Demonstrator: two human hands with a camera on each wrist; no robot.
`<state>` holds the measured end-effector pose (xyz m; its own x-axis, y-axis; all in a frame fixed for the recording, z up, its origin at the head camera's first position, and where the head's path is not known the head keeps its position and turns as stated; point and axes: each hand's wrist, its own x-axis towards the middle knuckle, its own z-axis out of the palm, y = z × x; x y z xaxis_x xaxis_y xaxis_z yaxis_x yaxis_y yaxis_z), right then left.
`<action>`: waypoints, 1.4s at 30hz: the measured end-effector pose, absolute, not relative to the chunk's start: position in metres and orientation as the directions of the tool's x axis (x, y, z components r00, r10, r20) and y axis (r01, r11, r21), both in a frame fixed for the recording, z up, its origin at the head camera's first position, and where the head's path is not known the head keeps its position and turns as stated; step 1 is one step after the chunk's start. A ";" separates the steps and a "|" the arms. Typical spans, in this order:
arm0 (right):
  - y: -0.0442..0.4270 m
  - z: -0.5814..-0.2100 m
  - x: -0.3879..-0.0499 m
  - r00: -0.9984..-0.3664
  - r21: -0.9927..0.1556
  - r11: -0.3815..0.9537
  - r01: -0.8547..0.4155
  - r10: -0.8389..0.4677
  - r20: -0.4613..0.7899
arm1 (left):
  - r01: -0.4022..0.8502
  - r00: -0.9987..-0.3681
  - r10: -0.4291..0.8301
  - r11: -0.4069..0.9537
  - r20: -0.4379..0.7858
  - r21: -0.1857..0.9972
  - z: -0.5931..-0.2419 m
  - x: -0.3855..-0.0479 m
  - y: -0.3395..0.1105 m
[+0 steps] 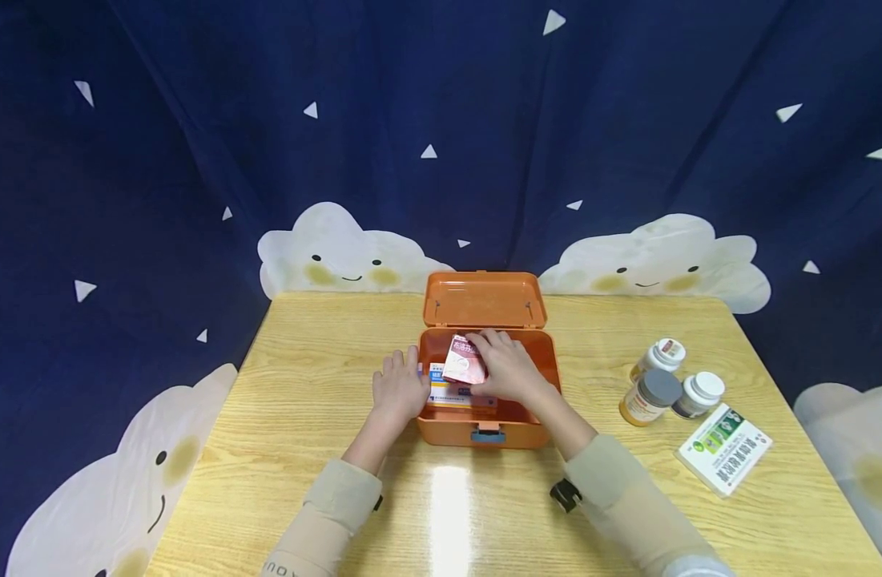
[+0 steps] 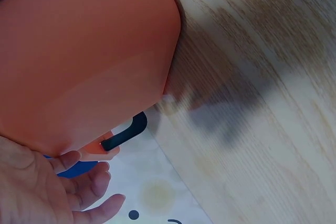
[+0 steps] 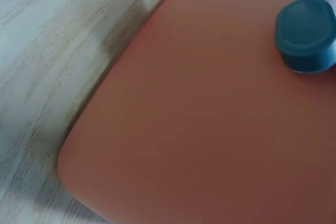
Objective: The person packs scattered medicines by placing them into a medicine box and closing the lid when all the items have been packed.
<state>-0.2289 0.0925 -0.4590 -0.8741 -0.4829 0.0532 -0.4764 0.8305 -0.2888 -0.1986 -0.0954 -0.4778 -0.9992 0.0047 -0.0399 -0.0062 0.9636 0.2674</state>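
Head view shows one box (image 1: pixel 441 433), orange, standing on the table (image 1: pixel 325 344), with its lid (image 1: pixel 484 300) raised at the far side and the latch (image 1: pixel 488 437) on the near wall. The right hand (image 1: pixel 505 366) reaches over the box and pinches a red packet (image 1: pixel 460 361) by its right side, between the thumb and the fingers. This packet is tilted, within the outline of the box; whether it touches the carton under it, I cannot tell. The carton (image 1: pixel 449 397), blue and white, lies inside the box near the front wall, and the packet covers a part of it.

The left hand (image 1: pixel 400 389) is at the left wall of the box. In the left wrist view its fingers (image 2: pixel 107 209) are apart and softly bent, and they hold nothing that I can see. If they touch the wall, I cannot tell.

To the right, well apart from the box, three bottles stand close together: one with a grey cap (image 1: pixel 660 388) and two with white caps. Near them a white pack (image 1: pixel 725 450) lies flat. Behind the table hangs a dark blue curtain (image 1: pixel 383 80).
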 end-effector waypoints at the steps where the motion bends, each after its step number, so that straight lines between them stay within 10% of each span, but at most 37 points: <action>1: 0.092 -0.460 -0.229 -0.872 -0.287 0.829 -0.480 -0.487 0.051 | -0.006 -0.999 0.005 0.963 -0.040 0.269 -0.478 -0.199 -0.095; 42: 0.064 -0.489 -0.244 -0.780 -0.226 0.790 -0.570 -0.607 -0.152 | 0.004 -0.999 0.013 0.966 -0.033 0.259 -0.479 -0.199 -0.096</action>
